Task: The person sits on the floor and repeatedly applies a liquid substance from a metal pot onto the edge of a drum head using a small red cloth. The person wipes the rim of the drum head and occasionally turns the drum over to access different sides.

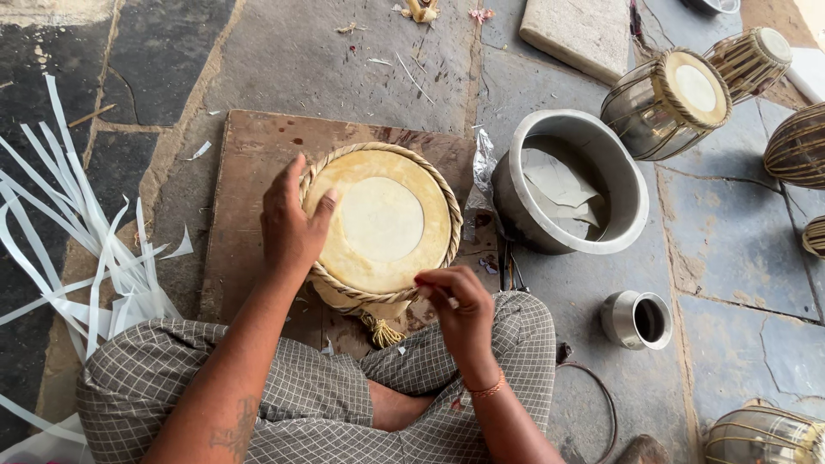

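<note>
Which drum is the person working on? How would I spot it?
Find the brown wooden board on the stone floor. The drum sits on it, between the left hand and right hand. Unlike the metal-bodied drums beside the big steel bowl, its round skin faces straight up.

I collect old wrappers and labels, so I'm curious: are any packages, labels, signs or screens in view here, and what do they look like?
No packages, labels, signs or screens show.
Nearest to it: a crumpled silver foil scrap, lying between the wooden board and the grey metal bowl.
Plain white paper pieces, flat and unmarked, lie inside that bowl.
</note>
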